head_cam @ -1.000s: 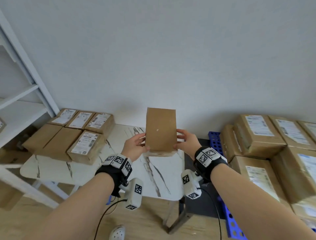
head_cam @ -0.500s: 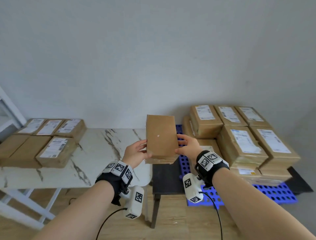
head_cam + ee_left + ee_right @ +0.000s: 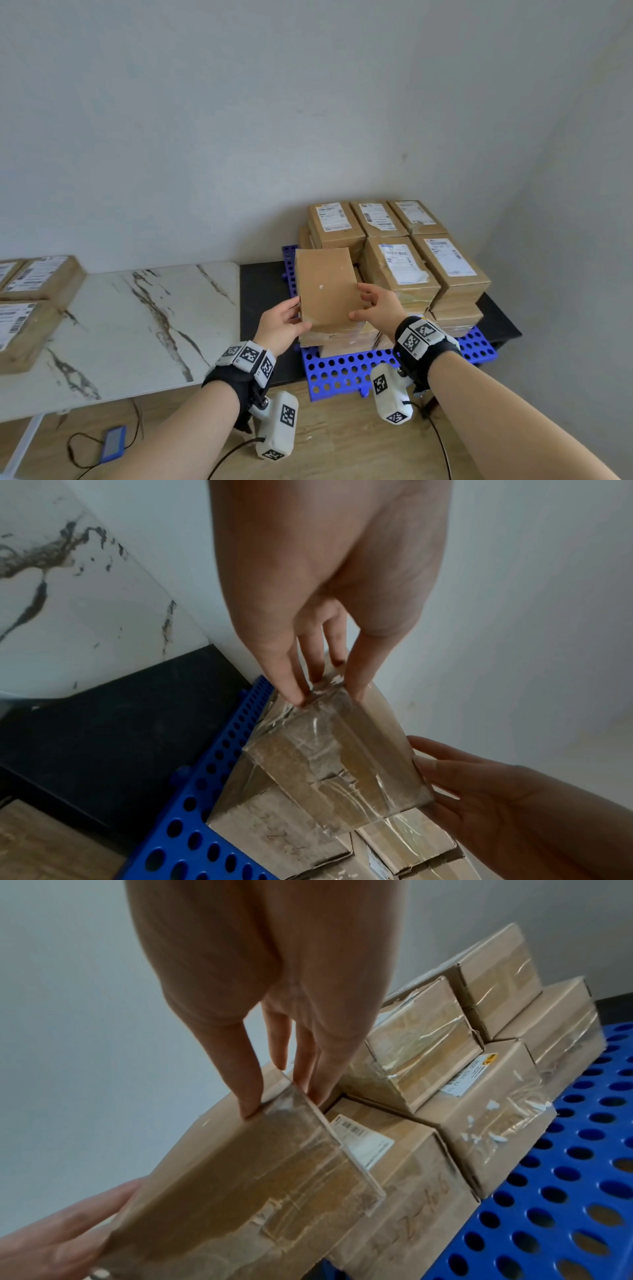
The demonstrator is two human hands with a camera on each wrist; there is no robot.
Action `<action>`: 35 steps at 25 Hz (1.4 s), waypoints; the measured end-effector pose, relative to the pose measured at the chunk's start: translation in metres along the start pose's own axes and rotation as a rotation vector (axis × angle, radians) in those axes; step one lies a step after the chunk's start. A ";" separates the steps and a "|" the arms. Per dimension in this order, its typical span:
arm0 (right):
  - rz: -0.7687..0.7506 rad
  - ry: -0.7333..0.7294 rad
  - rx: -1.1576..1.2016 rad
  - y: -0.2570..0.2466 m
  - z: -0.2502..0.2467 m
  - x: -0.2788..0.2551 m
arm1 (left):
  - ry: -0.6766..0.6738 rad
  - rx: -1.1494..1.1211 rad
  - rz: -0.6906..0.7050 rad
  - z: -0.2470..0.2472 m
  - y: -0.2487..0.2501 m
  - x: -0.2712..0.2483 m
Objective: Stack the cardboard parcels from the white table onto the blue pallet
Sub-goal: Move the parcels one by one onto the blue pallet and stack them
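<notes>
One plain brown parcel point(image 3: 327, 289) held in the air between both hands, tilted, its bare top face toward the head camera, low over the front-left parcels of the stack point(image 3: 394, 260) on the blue pallet point(image 3: 342, 371). Left hand point(image 3: 281, 323) pinches the near left corner, thumb on top, fingers point(image 3: 291, 669) down the taped end. Right hand point(image 3: 380, 308) pinches the near right corner the same way, thumb on top and fingers point(image 3: 304, 1066) down the side next to a neighbouring box. Top tier of the stack counts five parcels with white shipping labels showing: three along the wall, two in front. Lower tiers partly hidden, count uncertain. On the white marble-veined table point(image 3: 137, 325), far left, three labelled parcels point(image 3: 30, 294) partly in view, cut off by the frame edge. A black surface point(image 3: 260, 298) lies between table and pallet. On the wooden floor under the table, one small blue device point(image 3: 113, 442) with a dark cord. Label print too small to read; barcodes visible. Handwriting on the front of a lower box point(image 3: 411, 1221) in the right wrist view, reads roughly "2-100", not certain. Clear tape wraps the ends of most boxes.
</notes>
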State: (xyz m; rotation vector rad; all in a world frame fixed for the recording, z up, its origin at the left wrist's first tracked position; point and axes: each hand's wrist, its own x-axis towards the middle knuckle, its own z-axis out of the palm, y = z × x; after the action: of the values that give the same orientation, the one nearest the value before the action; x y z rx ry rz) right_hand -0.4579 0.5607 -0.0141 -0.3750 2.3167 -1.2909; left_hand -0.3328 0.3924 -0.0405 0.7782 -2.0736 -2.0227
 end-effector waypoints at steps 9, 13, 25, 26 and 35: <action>-0.065 -0.094 -0.177 0.018 -0.034 0.051 | 0.088 0.021 -0.032 0.050 0.006 0.036; -0.152 -0.079 -0.333 0.016 -0.036 0.055 | 0.098 0.025 -0.025 0.055 0.006 0.045; -0.236 -0.081 -0.724 0.017 -0.067 0.071 | 0.059 0.074 -0.009 0.071 0.010 0.061; -0.230 -0.091 -0.722 0.019 -0.068 0.073 | 0.055 0.064 -0.012 0.071 0.010 0.062; -0.233 -0.105 -0.729 0.023 -0.063 0.072 | 0.092 0.351 0.069 0.072 0.005 0.066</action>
State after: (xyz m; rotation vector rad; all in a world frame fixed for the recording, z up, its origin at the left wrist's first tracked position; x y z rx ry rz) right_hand -0.5523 0.5867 -0.0237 -0.9397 2.6352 -0.4418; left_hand -0.4227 0.4266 -0.0581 0.8198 -2.3962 -1.5763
